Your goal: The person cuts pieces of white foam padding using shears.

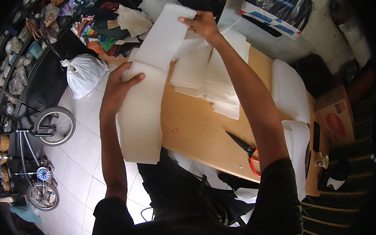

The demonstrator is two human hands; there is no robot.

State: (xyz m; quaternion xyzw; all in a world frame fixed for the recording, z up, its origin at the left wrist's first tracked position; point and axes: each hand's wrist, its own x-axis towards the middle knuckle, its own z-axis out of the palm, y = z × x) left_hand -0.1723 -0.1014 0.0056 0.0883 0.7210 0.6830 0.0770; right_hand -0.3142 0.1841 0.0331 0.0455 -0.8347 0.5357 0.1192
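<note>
A long strip of white sheet material (143,111) hangs over the left edge of the wooden table (196,126). My left hand (118,88) grips its left edge about midway, thumb on top and fingers hidden beneath. At the strip's far end, my right hand (202,25) pinches the corner, and the sheet there looks doubled over. Beyond my right forearm's inner side lies a loose pile of cut white pieces (192,73). Black scissors with red handles (250,150) rest near the table's front right, blades apart.
A thick folded white sheet (289,89) and a white roll (295,144) are on the table's right end. A cardboard box (334,116) stands beyond. At left are a tied white bag (84,73), a small bicycle (41,152) and a cloth heap (109,30).
</note>
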